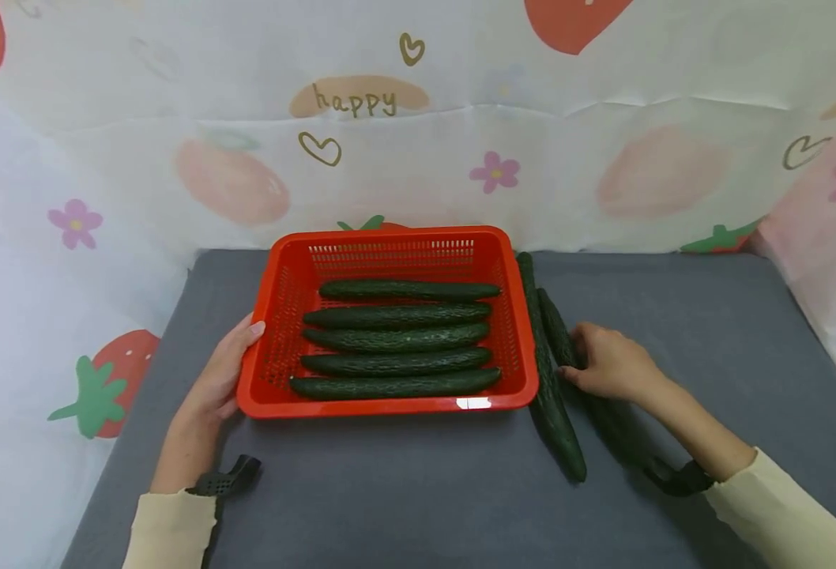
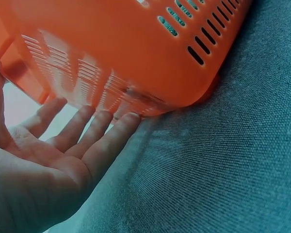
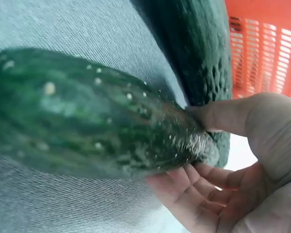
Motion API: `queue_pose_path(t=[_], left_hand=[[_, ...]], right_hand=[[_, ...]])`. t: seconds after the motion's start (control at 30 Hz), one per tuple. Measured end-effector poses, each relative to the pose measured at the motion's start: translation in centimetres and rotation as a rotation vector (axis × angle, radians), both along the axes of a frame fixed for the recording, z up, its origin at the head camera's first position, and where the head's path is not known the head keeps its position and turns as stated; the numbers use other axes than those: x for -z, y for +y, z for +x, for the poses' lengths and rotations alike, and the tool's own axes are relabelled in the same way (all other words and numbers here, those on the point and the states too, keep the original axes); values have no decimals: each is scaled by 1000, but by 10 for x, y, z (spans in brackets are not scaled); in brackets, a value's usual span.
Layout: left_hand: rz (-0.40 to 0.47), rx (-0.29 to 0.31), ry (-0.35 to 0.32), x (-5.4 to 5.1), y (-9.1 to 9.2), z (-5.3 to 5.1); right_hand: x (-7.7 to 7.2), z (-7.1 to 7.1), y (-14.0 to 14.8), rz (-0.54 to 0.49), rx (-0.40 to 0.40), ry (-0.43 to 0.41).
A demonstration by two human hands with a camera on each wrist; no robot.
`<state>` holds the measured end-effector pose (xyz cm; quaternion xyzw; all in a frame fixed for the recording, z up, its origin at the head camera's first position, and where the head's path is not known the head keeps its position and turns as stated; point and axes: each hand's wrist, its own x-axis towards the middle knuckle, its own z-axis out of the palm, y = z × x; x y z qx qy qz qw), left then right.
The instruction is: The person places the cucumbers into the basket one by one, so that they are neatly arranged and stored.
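A red plastic basket with slotted walls holds several dark green cucumbers lying crosswise in rows. At its left side, my left hand grips the basket, thumb over the rim and fingers against the outer wall, as the left wrist view shows. To the right of the basket, my right hand holds a cucumber between thumb and fingers. A further cucumber lies between that one and the basket, close along the basket's right edge. Part of the held cucumber is hidden by my right hand in the head view.
A grey cloth covers the table. Behind it hangs a white curtain printed with strawberries, flowers and hearts. Each wrist wears a black strap, the left strap lying near the basket's front left corner.
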<state>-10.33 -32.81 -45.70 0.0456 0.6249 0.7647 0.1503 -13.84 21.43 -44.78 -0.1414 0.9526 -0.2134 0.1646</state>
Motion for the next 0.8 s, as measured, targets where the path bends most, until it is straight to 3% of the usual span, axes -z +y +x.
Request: queue_pose_path(t=[0.37,0.8], left_hand=[[6,12,17,3,-2,11],[-10,-5,3,0,2,-2]], right_hand=[[-6,9,8,-68,-21,-49],[-63,6,23,-203,130,65]])
